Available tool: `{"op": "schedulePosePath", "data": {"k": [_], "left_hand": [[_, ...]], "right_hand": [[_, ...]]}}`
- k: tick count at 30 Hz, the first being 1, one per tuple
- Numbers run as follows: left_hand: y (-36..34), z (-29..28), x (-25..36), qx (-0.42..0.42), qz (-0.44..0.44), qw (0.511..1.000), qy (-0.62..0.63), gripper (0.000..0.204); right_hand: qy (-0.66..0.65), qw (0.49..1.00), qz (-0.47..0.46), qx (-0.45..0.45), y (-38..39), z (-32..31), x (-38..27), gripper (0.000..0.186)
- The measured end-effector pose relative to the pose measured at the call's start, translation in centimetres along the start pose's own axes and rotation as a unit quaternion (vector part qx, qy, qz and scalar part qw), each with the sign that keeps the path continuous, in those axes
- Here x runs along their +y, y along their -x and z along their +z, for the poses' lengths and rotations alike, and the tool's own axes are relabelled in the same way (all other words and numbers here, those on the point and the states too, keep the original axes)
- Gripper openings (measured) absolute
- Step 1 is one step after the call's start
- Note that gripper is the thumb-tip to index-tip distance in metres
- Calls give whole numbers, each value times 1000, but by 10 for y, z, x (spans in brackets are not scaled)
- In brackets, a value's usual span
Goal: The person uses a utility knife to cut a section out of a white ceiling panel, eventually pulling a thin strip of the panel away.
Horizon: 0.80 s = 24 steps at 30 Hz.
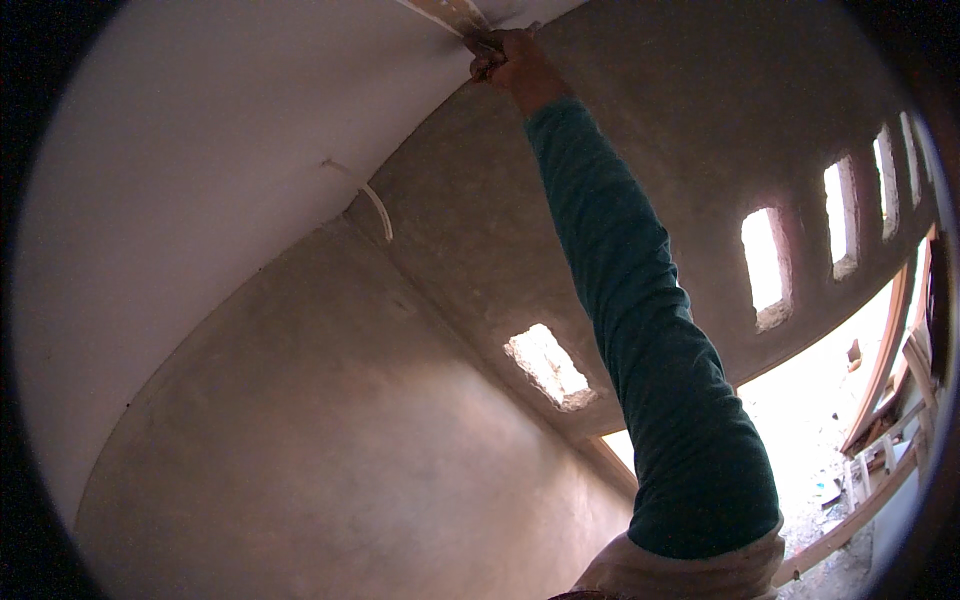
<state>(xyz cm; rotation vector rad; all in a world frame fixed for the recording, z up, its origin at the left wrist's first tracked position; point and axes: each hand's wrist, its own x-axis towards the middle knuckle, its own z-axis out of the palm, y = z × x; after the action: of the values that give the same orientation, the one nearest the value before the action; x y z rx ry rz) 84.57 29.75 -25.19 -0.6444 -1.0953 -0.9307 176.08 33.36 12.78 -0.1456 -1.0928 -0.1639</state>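
My right arm, in a dark teal sleeve (pixel 640 290), reaches up high to where the pale ceiling (pixel 200 150) meets the grey-brown plastered wall (pixel 480 200). At its end my right hand (pixel 512 68) is closed around the dark handle of a flat, trowel-like tool. The tool's brownish blade (pixel 445 12), spotted with white, lies close to the ceiling and runs out past the upper edge of the picture. Whether the blade touches the ceiling I cannot tell. My left hand is out of view.
A thin white conduit (pixel 378 208) sticks out near the ceiling corner. Bright, rough-edged openings (pixel 766 265) pierce the wall, with a smaller opening (pixel 550 368) lower down. At the lower right are a wooden frame (pixel 885 360), a ladder-like wooden piece (pixel 875 465) and scattered debris (pixel 828 490).
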Motion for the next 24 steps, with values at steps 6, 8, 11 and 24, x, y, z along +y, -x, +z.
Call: {"op": "schedulePosePath", "data": {"k": [6, 8, 11, 24], "left_hand": [[-4, 12, 7, 11, 1, 1000, 3, 72], [1, 9, -2, 8, 6, 1000, 4, 72], [-1, 12, -2, 16, 15, 1000, 11, 73], [2, 17, -2, -8, 4, 1000, 24, 78]], "right_hand": [[110, 992, -55, -14, -23, -28, 5, 30], [175, 983, -62, 4, -19, -22, 11, 28], [319, 937, -133, 55, -24, -33, 12, 20], [-165, 985, -29, -25, -37, -32, 9, 18]]}}
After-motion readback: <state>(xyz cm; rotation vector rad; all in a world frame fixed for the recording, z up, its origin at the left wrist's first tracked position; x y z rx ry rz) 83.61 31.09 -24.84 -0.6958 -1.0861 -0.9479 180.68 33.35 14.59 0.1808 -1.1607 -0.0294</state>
